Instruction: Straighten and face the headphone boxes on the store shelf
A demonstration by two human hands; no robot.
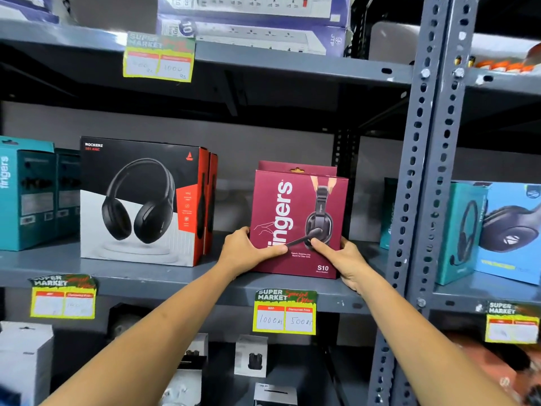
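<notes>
Head view shows the maroon cardboard headset box [298, 224] upright near the grey metal shelf's front lip [175, 284], left hand [246, 250] and right hand [344, 260] clamping its lower side edges, a sensible hold since it looks light, rigid, slightly slick.

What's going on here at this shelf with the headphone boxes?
A person is tidying a grey metal store shelf. Both hands grip the lower edges of a maroon cardboard headset box: the left hand on its left side, the right hand on its right. The box stands upright, front facing out, with another maroon box behind it. A black, white and red headphone box stands to its left, untouched.
</notes>
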